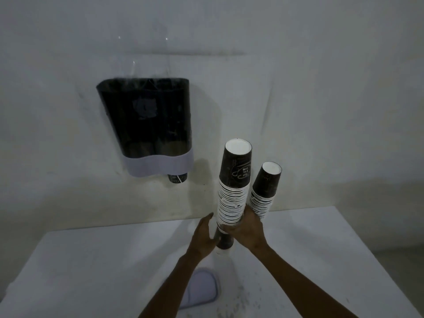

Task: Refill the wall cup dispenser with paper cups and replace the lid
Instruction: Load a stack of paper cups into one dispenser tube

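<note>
Cups (234, 191) stacked upside down in our right grip (246, 228), fingers wrapped round; left grip (204, 235) spread beside stack; lid (202, 288) on bench (91, 271); dispenser (149, 125) on wall.

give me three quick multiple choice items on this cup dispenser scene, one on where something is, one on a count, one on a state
1. Where does the lid lie?
A. on top of the dispenser
B. on the white table, near the person's forearms
C. in the left hand

2. How many cup stacks are outside the dispenser?
A. one
B. two
C. four

3. How does the right hand stand with the taller stack?
A. closed around its lower part
B. open, well away from it
C. resting flat on the table

Key:
1 B, the pale lid rests on the table below the arms, and the dispenser shows none.
2 B, a taller stack and a shorter stack stand side by side.
3 A, the right hand wraps the taller stack while the left hand is open beside its base.
</note>
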